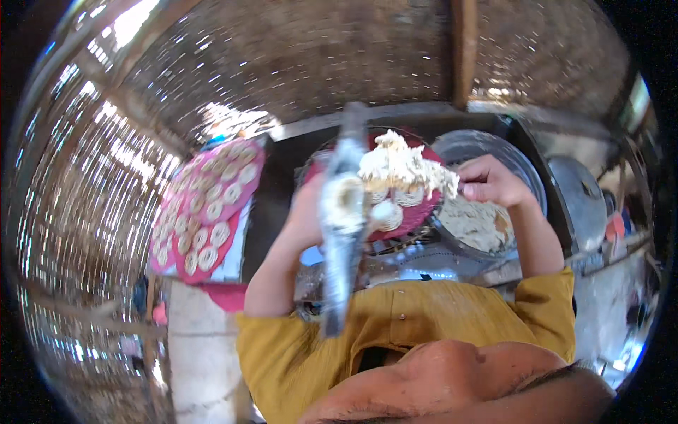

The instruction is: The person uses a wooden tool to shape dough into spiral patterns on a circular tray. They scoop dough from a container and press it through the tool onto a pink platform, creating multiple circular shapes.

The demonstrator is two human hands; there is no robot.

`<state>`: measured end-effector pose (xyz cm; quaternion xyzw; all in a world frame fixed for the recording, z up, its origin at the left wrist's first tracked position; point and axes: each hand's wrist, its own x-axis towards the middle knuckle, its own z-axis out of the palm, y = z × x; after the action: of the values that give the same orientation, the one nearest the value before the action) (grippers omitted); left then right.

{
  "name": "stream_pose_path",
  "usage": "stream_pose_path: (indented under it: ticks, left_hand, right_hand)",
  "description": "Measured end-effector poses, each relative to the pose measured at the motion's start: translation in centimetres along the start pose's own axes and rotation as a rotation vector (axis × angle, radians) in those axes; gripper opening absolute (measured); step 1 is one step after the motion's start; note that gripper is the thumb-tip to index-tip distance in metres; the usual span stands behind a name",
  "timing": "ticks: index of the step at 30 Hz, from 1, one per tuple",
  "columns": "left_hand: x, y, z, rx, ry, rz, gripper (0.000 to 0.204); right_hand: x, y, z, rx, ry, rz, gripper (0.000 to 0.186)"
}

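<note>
My left hand (305, 215) is closed around a long grey hand press (337, 275) with a round cup at its middle. Pale dough shows inside the cup, and the press is blurred. Most of my left fingers are hidden behind it. My right hand (494, 182) grips the short dark handle of a utensil, whose head is buried under a big lump of pale dough (399, 166). That lump is right beside the cup. Below lies a round pink mat (422, 218) with several dough coils (388, 215) on it. Under my right wrist, more dough (470, 225) fills a bowl.
At left, a pink cloth sheet (224, 256) carries many spiral dough coils (205, 258). A large metal basin (526, 159) stands behind my right hand. A round grey lid (575, 194) is farther right. The dark tray's edge (559, 219) runs beside my right forearm. Woven walls (318, 56) enclose the workplace.
</note>
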<state>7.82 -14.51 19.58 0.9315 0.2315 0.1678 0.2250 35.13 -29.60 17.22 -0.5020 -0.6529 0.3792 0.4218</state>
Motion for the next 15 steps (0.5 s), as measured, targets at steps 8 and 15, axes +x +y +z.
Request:
stream_pose_path:
  ticks: [8, 15]
  left_hand:
    - [-2.3, -1.6, 1.1, -0.005, 0.113, 0.167, 0.048]
    - [-2.6, -2.9, 2.6, 0.032, 0.241, 0.091, 0.037]
  right_hand:
    - [2.7, -7.8, 0.7, -0.988, 0.028, -0.213, 0.032]
    - [5.0, -11.4, 9.1, -1.561, 0.171, -0.712, 0.011]
